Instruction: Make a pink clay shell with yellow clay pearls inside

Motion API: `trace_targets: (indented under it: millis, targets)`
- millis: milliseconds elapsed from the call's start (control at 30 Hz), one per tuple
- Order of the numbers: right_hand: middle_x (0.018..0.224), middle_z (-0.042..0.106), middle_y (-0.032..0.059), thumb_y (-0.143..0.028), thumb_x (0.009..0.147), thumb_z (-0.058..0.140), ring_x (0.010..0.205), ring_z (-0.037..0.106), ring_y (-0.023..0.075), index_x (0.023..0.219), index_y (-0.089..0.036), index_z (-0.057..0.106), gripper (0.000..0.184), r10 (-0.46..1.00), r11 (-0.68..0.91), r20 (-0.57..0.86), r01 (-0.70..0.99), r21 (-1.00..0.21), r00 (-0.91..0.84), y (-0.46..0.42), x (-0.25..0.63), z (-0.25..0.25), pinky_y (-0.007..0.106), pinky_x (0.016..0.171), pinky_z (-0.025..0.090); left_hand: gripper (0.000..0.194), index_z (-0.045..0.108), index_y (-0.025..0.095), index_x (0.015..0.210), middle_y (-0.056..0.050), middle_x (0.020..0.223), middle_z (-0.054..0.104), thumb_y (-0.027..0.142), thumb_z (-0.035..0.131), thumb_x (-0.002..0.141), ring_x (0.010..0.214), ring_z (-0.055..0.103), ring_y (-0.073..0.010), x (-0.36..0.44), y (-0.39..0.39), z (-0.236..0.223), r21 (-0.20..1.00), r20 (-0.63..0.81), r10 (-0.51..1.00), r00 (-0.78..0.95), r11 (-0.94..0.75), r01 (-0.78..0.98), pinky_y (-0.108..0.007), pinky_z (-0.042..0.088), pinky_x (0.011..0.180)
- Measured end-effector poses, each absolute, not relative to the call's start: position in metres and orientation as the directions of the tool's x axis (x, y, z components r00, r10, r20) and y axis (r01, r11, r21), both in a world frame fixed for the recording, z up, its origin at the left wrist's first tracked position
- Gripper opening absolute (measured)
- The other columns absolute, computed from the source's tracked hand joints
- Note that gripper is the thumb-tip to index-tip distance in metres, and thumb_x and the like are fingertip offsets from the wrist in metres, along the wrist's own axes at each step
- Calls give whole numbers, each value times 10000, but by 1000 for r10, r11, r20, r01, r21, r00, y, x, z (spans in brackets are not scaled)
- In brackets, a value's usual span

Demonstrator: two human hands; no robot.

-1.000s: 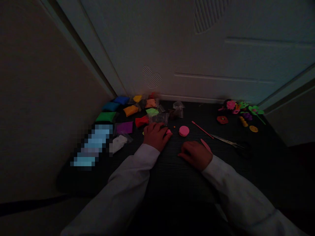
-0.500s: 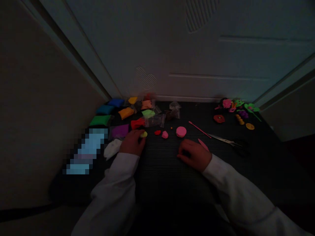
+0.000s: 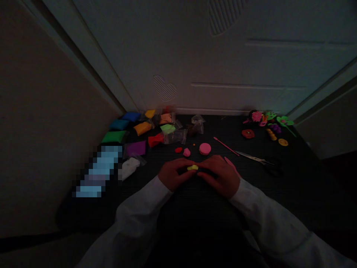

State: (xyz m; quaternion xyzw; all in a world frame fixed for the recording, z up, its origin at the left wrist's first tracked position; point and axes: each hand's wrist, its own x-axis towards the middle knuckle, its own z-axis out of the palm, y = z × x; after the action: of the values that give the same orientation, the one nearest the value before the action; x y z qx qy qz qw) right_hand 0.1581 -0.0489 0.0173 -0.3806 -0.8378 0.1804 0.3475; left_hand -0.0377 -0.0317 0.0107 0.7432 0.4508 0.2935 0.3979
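Between the fingertips of both hands is a small lump of yellow modelling clay (image 3: pixel 192 168). My left hand (image 3: pixel 173 175) pinches it from the left, fingers closed. From the other side my right hand (image 3: pixel 220 175) closes on it, its fingertips meeting those of the left. Just beyond the hands lie a pink clay disc (image 3: pixel 205 148), a small pink clay lump (image 3: pixel 186 152), a red clay bit (image 3: pixel 178 150) and a tiny orange ball (image 3: pixel 194 144). Partly hidden behind my right hand is a flat pink tool (image 3: pixel 230 163).
Bags of coloured clay, such as a purple one (image 3: pixel 135 148) and a white one (image 3: pixel 129 167), fill the left side. A thin pink stick (image 3: pixel 225 146) and scissors (image 3: pixel 259 160) lie right. Finished clay flowers (image 3: pixel 285 121) stand far right. A white panel (image 3: pixel 237 98) rises behind the table.
My left hand has moved right with the yellow clay, away from the white bag. My right hand has come to meet it, and both now hold the clay.
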Motion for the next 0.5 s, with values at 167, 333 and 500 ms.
trace_targets:
  millis: [167, 333, 500]
  targets:
    - [882, 685, 60, -240, 814, 545, 845, 607, 154, 967, -179, 610, 177, 792, 606, 404, 511, -609, -457, -49, 157, 17, 306, 772, 459, 264, 685, 183, 925, -47, 879, 696, 294, 653, 688, 768, 642, -156, -34, -34, 11, 895, 2, 895, 445, -201, 399, -259, 505, 707]
    - [844, 666, 56, -203, 779, 541, 815, 588, 172, 907, -190, 606, 143, 833, 538, 332, 506, -674, -443, -51, 155, 17, 326, 752, 451, 239, 687, 193, 897, -32, 788, 703, 340, 618, 721, 659, 641, -138, -32, -35, 14, 933, -99, 883, 459, -79, 352, -254, 513, 633]
    - [736, 616, 44, -179, 735, 543, 712, 545, 160, 801, -180, 588, 80, 886, 423, 250, 457, -783, -391, -54, 149, 21, 322, 689, 433, 198, 680, 168, 762, -5, 593, 662, 333, 573, 739, 526, 603, -118, -28, -36, 17, 951, -164, 870, 466, 14, 309, -232, 492, 529]
